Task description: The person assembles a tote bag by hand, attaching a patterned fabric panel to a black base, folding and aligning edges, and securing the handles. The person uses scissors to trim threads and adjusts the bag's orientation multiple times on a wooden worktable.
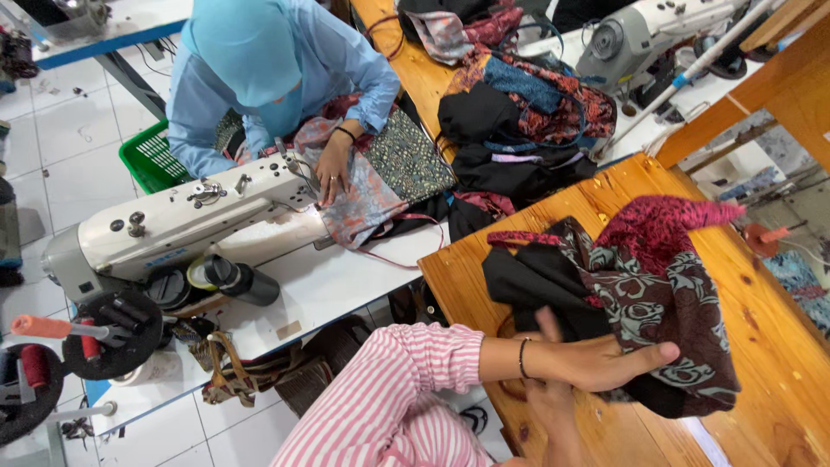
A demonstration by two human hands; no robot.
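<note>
My left hand (pixel 605 361), at the end of a pink-and-white striped sleeve with a dark bracelet at the wrist, reaches right across a wooden table (pixel 778 346). It grips the lower edge of a bundled cloth (pixel 657 285) that is dark brown with a grey pattern, black and magenta. My right hand (pixel 553 406) comes up from the bottom edge beneath the left wrist. It is against the cloth's black part and mostly hidden, so its fingers cannot be made out.
Across a white table, a person in a light blue top presses patterned fabric (pixel 372 195) under a white sewing machine (pixel 181 220). A heap of garments (pixel 519 112) lies behind. A second sewing machine (pixel 640 35) stands top right, a green basket (pixel 151 156) on the floor.
</note>
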